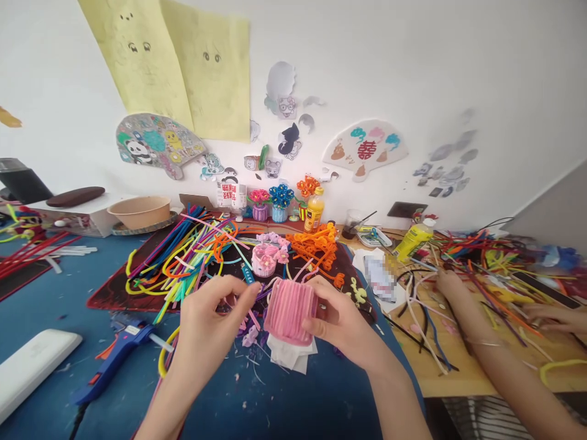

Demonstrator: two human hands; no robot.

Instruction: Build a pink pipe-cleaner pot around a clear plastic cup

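My right hand [337, 321] grips a pink striped pot made of pipe cleaners [290, 313], thumb on its near side, fingers behind. Several pipe cleaner ends stick up from its top. Just left of it, my left hand [215, 315] is closed in a pinch; what lies between the fingertips is hidden, though a thin pink strip shows close by. White paper [293, 354] lies under the pot. Behind it stands a smaller pink pot with pink flowers [265, 261]. Lilac pipe cleaner pieces [250, 336] are scattered beneath my hands.
A blue glue gun [114, 360] and a white case [39, 366] lie to the left. Coloured pipe cleaners [183, 256] and orange twisted pieces [316, 244] cover the dark mat. A co-worker's arms [486, 342] reach over the wooden table at right. Yellow bottles [314, 211] stand behind.
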